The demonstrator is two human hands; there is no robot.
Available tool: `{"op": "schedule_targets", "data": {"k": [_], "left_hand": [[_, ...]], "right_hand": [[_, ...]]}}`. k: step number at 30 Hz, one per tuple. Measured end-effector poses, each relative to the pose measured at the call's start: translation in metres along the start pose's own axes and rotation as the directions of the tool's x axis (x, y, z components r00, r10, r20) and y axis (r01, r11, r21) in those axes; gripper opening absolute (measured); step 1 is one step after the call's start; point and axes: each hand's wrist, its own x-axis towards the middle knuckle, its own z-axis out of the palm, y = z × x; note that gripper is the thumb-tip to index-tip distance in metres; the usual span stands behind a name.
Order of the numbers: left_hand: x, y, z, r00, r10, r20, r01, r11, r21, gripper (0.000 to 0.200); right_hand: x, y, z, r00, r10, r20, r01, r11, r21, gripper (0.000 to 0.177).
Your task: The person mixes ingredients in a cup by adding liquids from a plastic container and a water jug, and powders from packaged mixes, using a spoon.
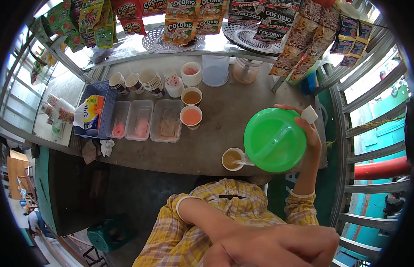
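Note:
At the right, my right hand (308, 129) is closed around the handle side of a pitcher with a round green lid (273, 140). Part of a white handle (309, 115) sticks out above the fingers. The pitcher is tilted, and its clear spout (246, 162) is at the rim of a paper cup (232, 159) with yellowish-brown liquid in it. This cup stands near the counter's front edge. Very close to the camera, my left hand (273, 244) is raised with bent fingers; its fingertips and whatever they may hold are hidden.
Two filled cups, one orange-pink (191, 116) and one brown (191, 97), stand mid-counter. Left of them are plastic tubs of powder (166, 124) and a blue basket (92, 93). Stacked cups (151, 81) and a clear container (215, 71) line the back. Drink sachets (182, 22) hang above.

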Motion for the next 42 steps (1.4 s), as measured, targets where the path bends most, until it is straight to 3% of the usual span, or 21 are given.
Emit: {"op": "schedule_targets", "data": {"k": [5,7,8,10,11,13,16,18,20,23,25,28,31,34,37,42], "left_hand": [[-0.004,0.004,0.016,0.958,-0.199,-0.209,0.172,0.975,-0.141,0.071],[-0.006,-0.005,0.015,0.964,-0.161,-0.210,0.098,0.953,-0.286,0.073],[-0.006,-0.021,0.010,0.981,-0.070,-0.183,-0.008,0.919,-0.393,0.073],[-0.006,-0.025,-0.003,0.996,0.002,-0.084,-0.028,0.953,-0.301,0.077],[-0.003,-0.016,-0.013,0.999,-0.040,-0.009,0.039,0.996,-0.086,0.080],[0.005,-0.005,-0.036,0.992,-0.030,0.121,0.010,0.987,0.163,0.077],[0.011,0.014,-0.074,0.972,0.042,0.232,-0.105,0.959,0.264,0.068],[0.010,0.038,-0.091,0.995,0.051,0.087,-0.086,0.880,0.467,0.062],[0.004,0.053,-0.109,0.971,0.217,-0.099,-0.088,0.710,0.699,0.048],[-0.014,0.070,-0.161,0.855,0.487,-0.177,-0.043,0.406,0.913,0.029],[-0.030,0.073,-0.198,0.772,0.597,-0.220,0.027,0.314,0.949,0.018],[-0.076,0.077,-0.265,0.830,0.541,-0.136,0.110,0.080,0.991,0.026],[-0.116,0.088,-0.305,0.962,0.244,-0.125,0.169,-0.167,0.971,0.055],[-0.130,0.087,-0.312,0.968,0.047,-0.246,0.245,-0.377,0.893,0.083],[-0.141,0.082,-0.330,0.947,-0.011,-0.321,0.290,-0.403,0.868,0.097],[-0.132,0.078,-0.333,0.939,-0.041,-0.340,0.292,-0.421,0.858,0.094]], "right_hand": [[0.000,0.002,-0.006,1.000,0.003,-0.001,-0.003,1.000,0.006,0.052],[0.000,0.003,-0.007,1.000,-0.008,-0.011,0.008,1.000,-0.001,0.052],[0.000,0.002,-0.007,1.000,-0.005,-0.007,0.005,1.000,0.005,0.052],[0.000,-0.001,-0.007,1.000,0.002,0.005,-0.002,1.000,0.016,0.052],[0.001,0.001,-0.007,1.000,-0.005,-0.001,0.005,1.000,0.015,0.052],[0.002,0.004,-0.008,1.000,-0.021,-0.014,0.021,1.000,0.012,0.051],[0.002,0.003,-0.006,1.000,-0.018,-0.022,0.018,0.999,0.035,0.050],[0.002,0.002,-0.007,1.000,0.009,0.001,-0.009,0.999,0.052,0.049],[0.001,-0.001,-0.008,1.000,0.025,0.012,-0.026,0.998,0.063,0.048],[0.000,-0.001,-0.007,1.000,0.023,0.010,-0.024,0.998,0.060,0.046],[0.001,0.002,-0.008,1.000,0.010,0.015,-0.011,0.999,0.040,0.046],[0.002,0.002,-0.009,1.000,-0.015,0.020,0.015,1.000,0.015,0.045],[0.002,-0.001,-0.005,1.000,-0.001,-0.002,0.001,0.997,0.081,0.046],[0.002,-0.003,-0.007,1.000,0.007,0.026,-0.009,0.998,0.062,0.046],[0.001,-0.002,-0.006,1.000,0.013,0.017,-0.014,0.997,0.074,0.047],[0.000,-0.002,-0.007,1.000,-0.011,-0.023,0.013,0.996,0.087,0.048]]}}
